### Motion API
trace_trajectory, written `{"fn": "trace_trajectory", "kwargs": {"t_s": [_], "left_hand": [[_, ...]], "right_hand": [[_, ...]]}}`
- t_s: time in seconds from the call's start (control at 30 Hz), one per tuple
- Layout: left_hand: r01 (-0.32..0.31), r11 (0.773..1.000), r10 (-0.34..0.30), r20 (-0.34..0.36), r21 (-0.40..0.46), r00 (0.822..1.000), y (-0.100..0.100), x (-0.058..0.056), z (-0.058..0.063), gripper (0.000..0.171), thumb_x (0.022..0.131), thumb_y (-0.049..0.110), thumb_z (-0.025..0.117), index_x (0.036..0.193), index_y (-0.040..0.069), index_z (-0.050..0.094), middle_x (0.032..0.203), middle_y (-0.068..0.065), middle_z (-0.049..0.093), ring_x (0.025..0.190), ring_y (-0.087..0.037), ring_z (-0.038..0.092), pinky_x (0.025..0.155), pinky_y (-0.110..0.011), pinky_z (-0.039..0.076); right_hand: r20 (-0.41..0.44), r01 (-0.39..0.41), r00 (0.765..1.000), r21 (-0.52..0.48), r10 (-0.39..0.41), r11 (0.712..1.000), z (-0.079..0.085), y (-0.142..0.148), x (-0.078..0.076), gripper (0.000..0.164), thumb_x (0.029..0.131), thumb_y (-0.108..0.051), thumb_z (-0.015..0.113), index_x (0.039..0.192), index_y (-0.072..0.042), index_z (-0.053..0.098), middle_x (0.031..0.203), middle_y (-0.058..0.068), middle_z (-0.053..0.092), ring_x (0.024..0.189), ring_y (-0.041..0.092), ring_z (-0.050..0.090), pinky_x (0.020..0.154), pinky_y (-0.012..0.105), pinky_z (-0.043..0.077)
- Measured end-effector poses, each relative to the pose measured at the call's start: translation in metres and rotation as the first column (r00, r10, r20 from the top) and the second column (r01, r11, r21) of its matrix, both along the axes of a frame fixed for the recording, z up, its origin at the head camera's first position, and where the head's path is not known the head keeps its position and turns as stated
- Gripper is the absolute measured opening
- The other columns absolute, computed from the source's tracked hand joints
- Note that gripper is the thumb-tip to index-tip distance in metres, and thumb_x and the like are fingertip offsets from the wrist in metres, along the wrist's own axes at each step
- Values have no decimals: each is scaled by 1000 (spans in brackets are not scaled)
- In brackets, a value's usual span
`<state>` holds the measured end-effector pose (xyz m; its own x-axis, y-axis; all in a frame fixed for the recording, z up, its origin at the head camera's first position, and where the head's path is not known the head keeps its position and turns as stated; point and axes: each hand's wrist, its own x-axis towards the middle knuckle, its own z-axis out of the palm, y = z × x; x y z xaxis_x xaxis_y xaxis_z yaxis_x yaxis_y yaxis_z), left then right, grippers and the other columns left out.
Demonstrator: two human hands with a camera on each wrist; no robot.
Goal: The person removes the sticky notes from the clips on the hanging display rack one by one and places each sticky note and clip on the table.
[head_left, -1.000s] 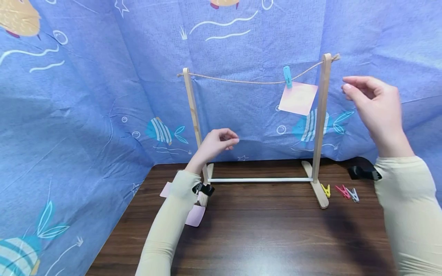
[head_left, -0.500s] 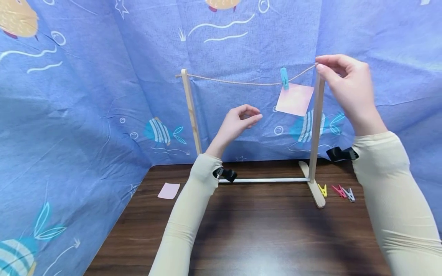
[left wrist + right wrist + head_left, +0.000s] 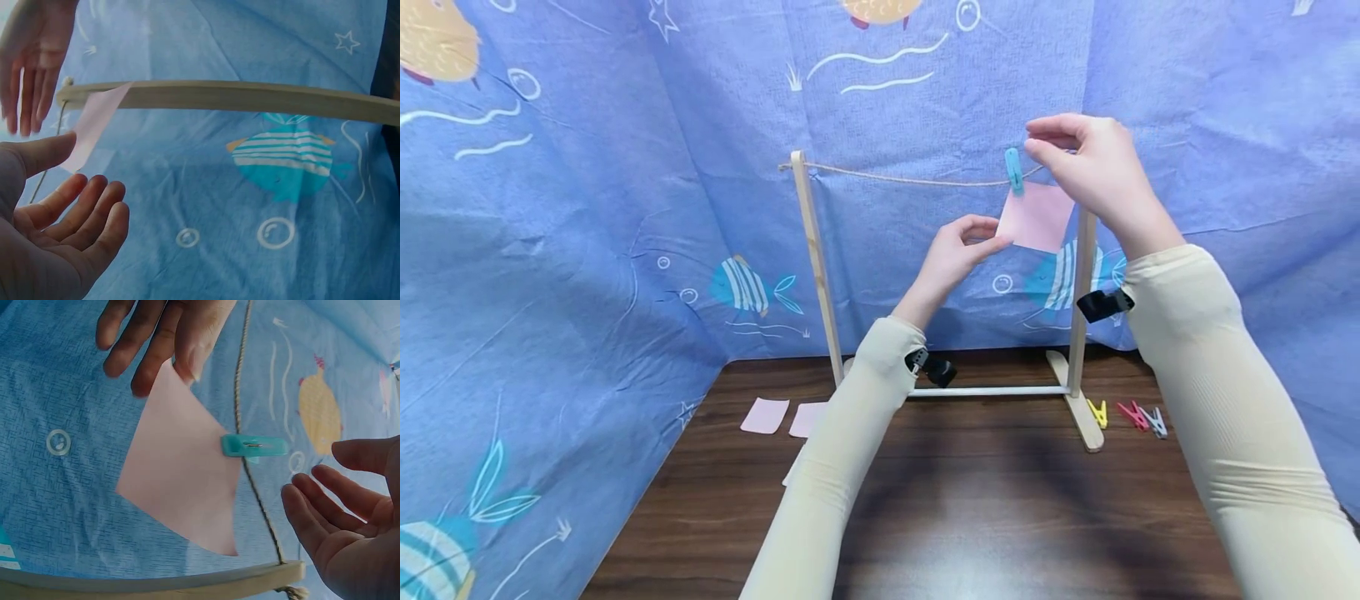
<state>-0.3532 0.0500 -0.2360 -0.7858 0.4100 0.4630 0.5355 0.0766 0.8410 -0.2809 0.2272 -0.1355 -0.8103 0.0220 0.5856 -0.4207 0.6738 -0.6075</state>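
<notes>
A pink square of paper (image 3: 1037,218) hangs from a thin rope (image 3: 910,179), held at its upper left corner by a blue clothespin (image 3: 1013,171). My left hand (image 3: 958,254) is at the paper's lower left corner, thumb and fingers spread to either side of it; a gap shows between them in the left wrist view. Just right of the clothespin is my right hand (image 3: 1093,162), fingers loosely bent and nothing between them. In the right wrist view the clothespin (image 3: 255,445) is apart from the right hand (image 3: 350,519).
The rope spans a wooden frame (image 3: 816,250) with a white lower bar (image 3: 985,391). Pink papers (image 3: 765,415) lie at left on the dark table (image 3: 1000,517), one partly behind my left sleeve. Yellow (image 3: 1099,414), red (image 3: 1131,415) and grey (image 3: 1156,422) clothespins lie at right.
My left hand has risen and moved right to the hanging paper's corner. My right hand has come left, past the right post, to beside the blue clothespin.
</notes>
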Motion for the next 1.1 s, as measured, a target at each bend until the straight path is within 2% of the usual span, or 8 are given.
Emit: {"fn": "trace_trajectory", "kwargs": {"t_s": [0.13, 0.23, 0.33, 0.5, 0.67, 0.87, 0.93, 1.1], "left_hand": [[58, 995, -64, 74, 82, 995, 9, 1, 0, 36, 95, 20, 72, 123, 0, 65, 109, -11, 72, 101, -25, 70, 90, -33, 56], [85, 987, -98, 91, 134, 991, 13, 2, 2, 31, 96, 15, 70, 120, -5, 65, 106, -17, 73, 104, -35, 69, 88, -34, 57], [80, 986, -92, 81, 146, 992, 16, 1, 2, 26, 97, 11, 68, 116, -7, 66, 105, -21, 72, 102, -38, 69, 87, -34, 58], [67, 985, -80, 80, 160, 994, 16, -1, -1, 23, 98, 8, 67, 113, -9, 66, 103, -23, 72, 99, -39, 70, 90, -43, 57], [63, 984, -78, 81, 169, 994, 15, -3, -4, 23, 98, 8, 67, 112, -10, 66, 102, -23, 72, 97, -40, 70, 83, -34, 59], [66, 988, -77, 78, 142, 994, 13, -4, -4, 23, 98, 9, 66, 114, -9, 66, 104, -23, 72, 95, -35, 71, 78, -27, 59], [64, 987, -76, 81, 147, 994, 12, -4, -4, 23, 98, 9, 67, 114, -8, 66, 103, -22, 72, 93, -34, 72, 79, -28, 59], [52, 984, -68, 87, 173, 994, 9, -3, -5, 23, 97, 8, 68, 112, -9, 68, 100, -23, 72, 93, -38, 71, 83, -37, 59]], "right_hand": [[74, -6, 997, 37, 3, 999, 6, -3, -9, 53, 102, -43, 56, 146, -13, 54, 145, 9, 56, 133, 23, 53, 111, 41, 41], [90, -5, 996, 42, 2, 999, 8, -4, -13, 54, 102, -43, 55, 146, -12, 55, 144, 10, 56, 133, 23, 53, 111, 41, 40], [112, -13, 994, 46, 8, 999, 10, -4, -16, 54, 102, -43, 54, 146, -12, 54, 146, 10, 55, 134, 24, 51, 112, 43, 39], [175, -32, 984, 97, 14, 995, 11, -5, -20, 57, 103, -45, 52, 149, -11, 49, 149, 12, 52, 139, 28, 45, 115, 47, 33], [213, -45, 977, 171, 8, 984, 10, -4, -23, 59, 104, -44, 49, 153, -11, 44, 152, 15, 46, 142, 34, 39, 116, 53, 30], [243, -51, 970, 203, 0, 978, 10, -3, -21, 57, 106, -39, 46, 156, -12, 39, 157, 16, 39, 146, 36, 32, 117, 57, 27], [251, -54, 968, 209, 0, 976, 10, -2, -20, 56, 106, -37, 45, 156, -12, 38, 157, 17, 38, 146, 37, 31, 116, 58, 28], [261, -58, 965, 212, 1, 976, 10, -1, -16, 55, 106, -34, 44, 156, -12, 38, 155, 18, 41, 145, 39, 31, 113, 59, 31]]}}
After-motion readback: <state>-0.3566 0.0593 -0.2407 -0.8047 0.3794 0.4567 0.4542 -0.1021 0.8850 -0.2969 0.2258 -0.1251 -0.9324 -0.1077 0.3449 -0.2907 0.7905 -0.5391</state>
